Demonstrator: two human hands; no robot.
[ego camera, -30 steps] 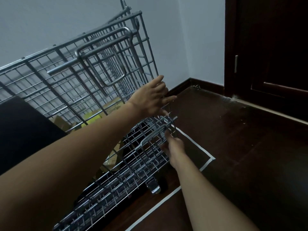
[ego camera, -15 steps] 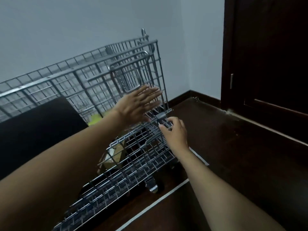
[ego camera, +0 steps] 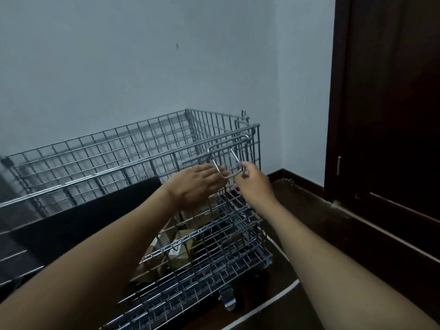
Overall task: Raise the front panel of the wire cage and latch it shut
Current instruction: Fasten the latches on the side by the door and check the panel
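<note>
A silver wire cage (ego camera: 123, 148) on small wheels stands against the wall. Its front panel (ego camera: 214, 246) slopes from the floor up toward the cage's right front corner. A U-shaped wire latch handle (ego camera: 222, 163) hangs at that corner. My right hand (ego camera: 252, 184) pinches the lower end of the latch handle. My left hand (ego camera: 197, 184) lies flat with fingers stretched out, just left of the handle, against the panel's top. Cardboard pieces (ego camera: 166, 239) sit inside the cage behind the mesh.
A dark flat board (ego camera: 78, 217) leans in the cage at the left. A dark wooden door (ego camera: 390, 103) and its frame stand at the right. White tape (ego camera: 269, 303) marks the dark floor beside a caster (ego camera: 227, 300).
The front panel has swung upward and both hands rose with it. My right hand moved from the panel's edge to the latch handle. The view tilted up.
</note>
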